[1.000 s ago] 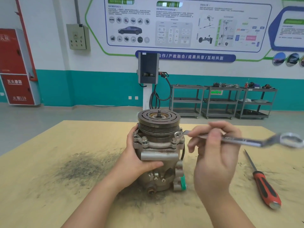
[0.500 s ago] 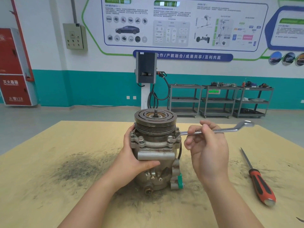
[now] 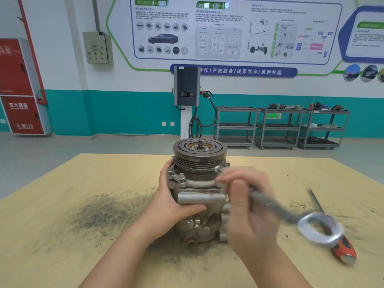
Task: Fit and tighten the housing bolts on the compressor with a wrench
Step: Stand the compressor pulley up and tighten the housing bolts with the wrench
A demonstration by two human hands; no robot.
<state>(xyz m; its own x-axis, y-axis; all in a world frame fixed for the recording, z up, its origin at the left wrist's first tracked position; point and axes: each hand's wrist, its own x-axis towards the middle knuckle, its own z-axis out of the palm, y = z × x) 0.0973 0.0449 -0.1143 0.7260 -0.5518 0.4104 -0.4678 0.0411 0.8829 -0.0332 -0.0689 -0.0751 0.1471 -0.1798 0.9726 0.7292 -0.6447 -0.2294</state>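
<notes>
The compressor (image 3: 199, 196) stands upright on the wooden table, its grooved pulley (image 3: 199, 152) on top. Two bolt heads (image 3: 181, 175) stick up from the housing flange on its left front. My left hand (image 3: 170, 206) grips the compressor body from the left, thumb across the front. My right hand (image 3: 249, 204) grips the shaft of a steel ring wrench (image 3: 278, 210), blurred by motion. One wrench end sits at a bolt on the flange's right side (image 3: 218, 169); the free ring end (image 3: 320, 229) points toward me and to the right.
A red-handled screwdriver (image 3: 340, 244) lies on the table (image 3: 62, 235) to the right, partly behind the wrench ring. Dark grime stains the tabletop left of the compressor. Metal shelving carts (image 3: 278, 127) and a charging post (image 3: 187, 104) stand far behind.
The wrench's free end has swung from pointing far right and away round toward me, ending low at the right. My left hand has kept its grip on the compressor.
</notes>
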